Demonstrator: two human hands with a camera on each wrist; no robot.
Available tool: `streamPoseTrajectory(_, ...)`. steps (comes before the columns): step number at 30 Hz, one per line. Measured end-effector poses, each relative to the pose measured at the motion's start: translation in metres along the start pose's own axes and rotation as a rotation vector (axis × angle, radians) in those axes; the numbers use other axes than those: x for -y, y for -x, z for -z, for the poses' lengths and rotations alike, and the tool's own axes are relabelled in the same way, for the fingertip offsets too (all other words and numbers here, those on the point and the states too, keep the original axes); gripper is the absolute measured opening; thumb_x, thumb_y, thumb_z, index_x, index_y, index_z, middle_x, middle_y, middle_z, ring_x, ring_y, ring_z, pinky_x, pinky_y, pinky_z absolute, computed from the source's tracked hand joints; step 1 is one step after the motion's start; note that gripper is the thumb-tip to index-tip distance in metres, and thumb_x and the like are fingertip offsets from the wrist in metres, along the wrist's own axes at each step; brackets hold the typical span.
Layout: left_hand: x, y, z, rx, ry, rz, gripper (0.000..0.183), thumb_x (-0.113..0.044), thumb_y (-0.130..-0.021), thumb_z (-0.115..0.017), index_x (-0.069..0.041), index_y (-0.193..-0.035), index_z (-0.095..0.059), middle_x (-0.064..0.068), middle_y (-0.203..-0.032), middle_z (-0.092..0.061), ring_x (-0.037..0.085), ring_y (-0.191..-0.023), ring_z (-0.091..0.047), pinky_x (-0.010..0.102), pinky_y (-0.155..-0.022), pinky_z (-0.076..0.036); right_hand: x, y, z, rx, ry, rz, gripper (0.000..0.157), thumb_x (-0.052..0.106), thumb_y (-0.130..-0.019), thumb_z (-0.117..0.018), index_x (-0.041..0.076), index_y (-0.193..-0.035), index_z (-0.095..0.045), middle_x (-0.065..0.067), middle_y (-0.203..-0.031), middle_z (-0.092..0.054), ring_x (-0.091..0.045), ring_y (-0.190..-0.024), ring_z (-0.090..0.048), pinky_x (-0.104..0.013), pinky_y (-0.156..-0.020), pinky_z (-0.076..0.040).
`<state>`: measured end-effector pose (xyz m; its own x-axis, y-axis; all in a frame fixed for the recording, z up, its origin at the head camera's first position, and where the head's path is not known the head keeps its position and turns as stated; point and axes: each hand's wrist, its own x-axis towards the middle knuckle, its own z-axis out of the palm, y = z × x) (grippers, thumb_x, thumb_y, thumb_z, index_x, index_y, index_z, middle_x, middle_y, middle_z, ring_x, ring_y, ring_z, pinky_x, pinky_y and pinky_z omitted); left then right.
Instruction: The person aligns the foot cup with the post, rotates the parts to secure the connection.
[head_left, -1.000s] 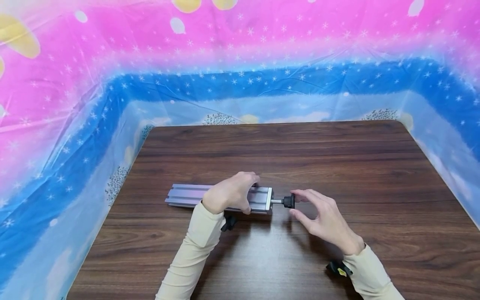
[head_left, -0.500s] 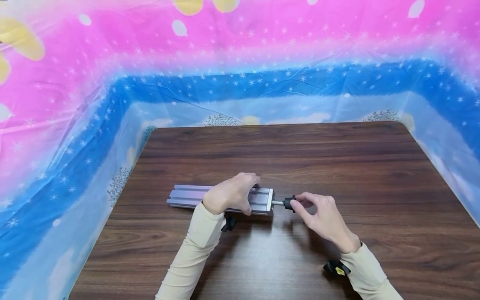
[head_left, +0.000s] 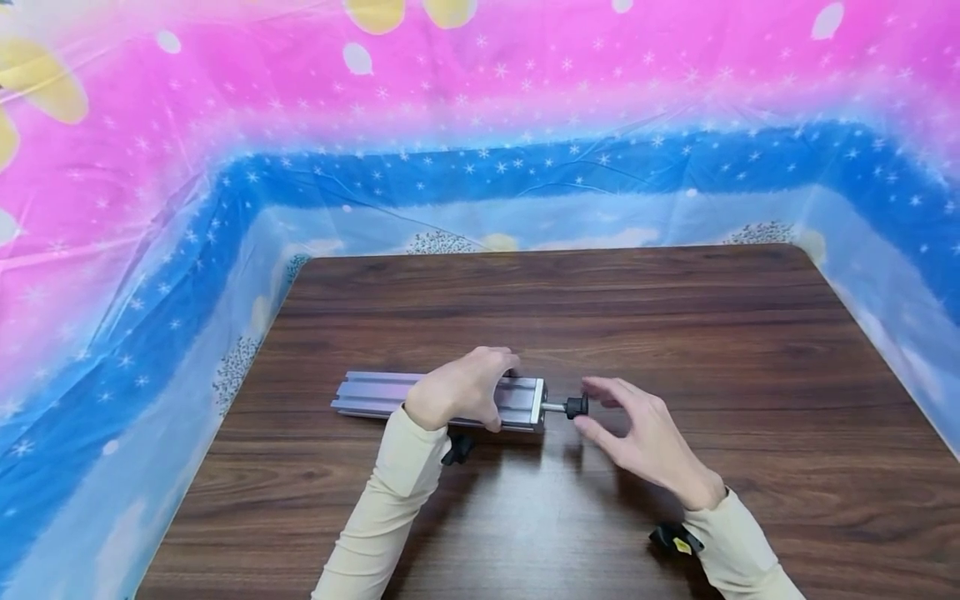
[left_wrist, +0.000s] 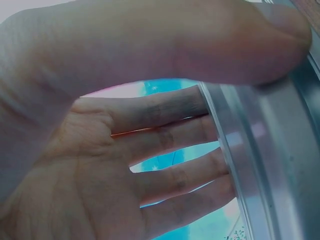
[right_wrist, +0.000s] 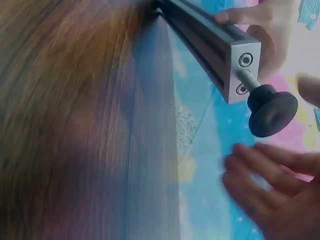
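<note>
A grooved aluminium extrusion (head_left: 375, 393) lies sideways on the wooden table, gripped across its top by my left hand (head_left: 459, 385). In the left wrist view the thumb is on one side of the metal, with the other fingers along the opposite side. Two screws hold an end plate (right_wrist: 235, 67) on its right end. From that plate a threaded rod sticks out, tipped with a round black levelling foot (right_wrist: 272, 116). My right hand (head_left: 651, 432) is spread around the foot, thumb and fingers apart; the right wrist view shows a gap between fingers and foot.
The dark wood-grain table (head_left: 570, 300) stretches beyond the hands. A pink and blue patterned cloth (head_left: 480, 142) hangs around its back and sides. Black wrist cameras sit under both cuffs, close to the tabletop.
Half a second ago my right fingers pinched the black foot; now they have let go and spread apart, much as one second ago. The left hand and extrusion stay put.
</note>
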<state>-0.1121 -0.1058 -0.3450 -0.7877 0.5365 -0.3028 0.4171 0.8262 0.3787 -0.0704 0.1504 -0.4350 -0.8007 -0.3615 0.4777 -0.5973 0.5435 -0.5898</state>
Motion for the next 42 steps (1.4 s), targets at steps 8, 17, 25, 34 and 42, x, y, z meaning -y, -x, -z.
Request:
streamPoseTrajectory(8, 0.0008, 0.0003, 0.0014, 0.012, 0.005, 0.011, 0.079, -0.003, -0.07, -0.089, 0.0, -0.141, -0.054, 0.011, -0.139, -0.059, 0.021, -0.108, -0.057, 0.036, -0.09, -0.052, -0.0022, -0.0001, -0.0042, -0.133, -0.08, 0.329, 0.065, 0.001, -0.067, -0.088, 0.002, -0.128, -0.066, -0.01, -0.123, -0.069, -0.023, -0.111, -0.066, -0.015, -0.106, -0.041)
streamPoseTrajectory(17, -0.0004, 0.0017, 0.0021, 0.013, 0.001, 0.007, 0.079, -0.002, -0.07, -0.088, 0.001, -0.141, -0.054, 0.012, -0.139, -0.059, 0.021, -0.109, -0.056, 0.036, -0.091, -0.051, -0.0034, 0.0031, -0.0027, -0.091, -0.058, 0.179, 0.053, 0.009, -0.075, -0.087, 0.006, -0.125, -0.069, -0.003, -0.114, -0.073, -0.017, -0.103, -0.07, -0.011, -0.099, -0.044)
streamPoseTrajectory(25, 0.0, 0.001, 0.001, 0.004, -0.005, 0.0, 0.078, -0.002, -0.069, -0.088, 0.001, -0.14, -0.055, 0.011, -0.135, -0.06, 0.02, -0.104, -0.056, 0.035, -0.089, -0.052, -0.0038, 0.0025, -0.004, -0.078, -0.059, 0.115, 0.042, 0.008, -0.08, -0.083, 0.006, -0.12, -0.072, -0.002, -0.102, -0.077, -0.013, -0.084, -0.075, -0.016, -0.083, -0.054)
streamPoseTrajectory(34, 0.0005, -0.0006, -0.0004, 0.003, -0.021, 0.003, 0.081, -0.002, -0.069, -0.089, 0.002, -0.141, -0.053, 0.012, -0.137, -0.059, 0.021, -0.109, -0.057, 0.035, -0.092, -0.052, -0.0017, 0.0022, -0.006, -0.044, -0.133, -0.049, 0.022, 0.012, -0.089, -0.077, 0.003, -0.109, -0.075, -0.004, -0.091, -0.078, -0.004, -0.076, -0.072, -0.02, -0.068, -0.058)
streamPoseTrajectory(42, 0.0008, -0.0019, -0.0002, 0.01, -0.015, 0.001, 0.081, -0.003, -0.07, -0.089, 0.003, -0.142, -0.052, 0.013, -0.14, -0.058, 0.022, -0.111, -0.057, 0.036, -0.093, -0.051, 0.0055, -0.0017, -0.0016, 0.076, -0.225, -0.325, 0.031, 0.037, -0.097, -0.068, 0.009, -0.106, -0.076, -0.001, -0.08, -0.078, -0.018, -0.07, -0.076, -0.023, -0.065, -0.058)
